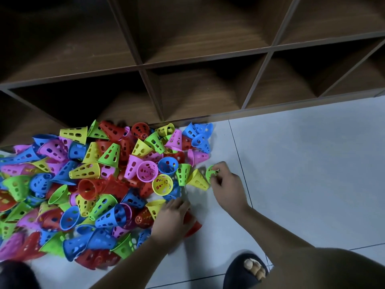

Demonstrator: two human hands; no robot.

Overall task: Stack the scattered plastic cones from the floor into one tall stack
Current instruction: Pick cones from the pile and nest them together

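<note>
Crouching over the pale tiled floor [302, 163], you have a dark slipper [244, 272] planted nearest the camera. Your left hand [173, 220] lies palm-down at the pile's near edge, covering a red cone [193, 226] with fingers spread; whether that grip has closed on it, you cannot tell from here. Your right hand [227, 182] reaches further out, its grip pinched shut around the rim of a green cone [210, 173] lying just beside a yellow cone [198, 180]. Left of both hands, the scattered pile of cones [93, 184] covers the floor up to the foot of a dark wooden shelf unit [187, 65].
</note>
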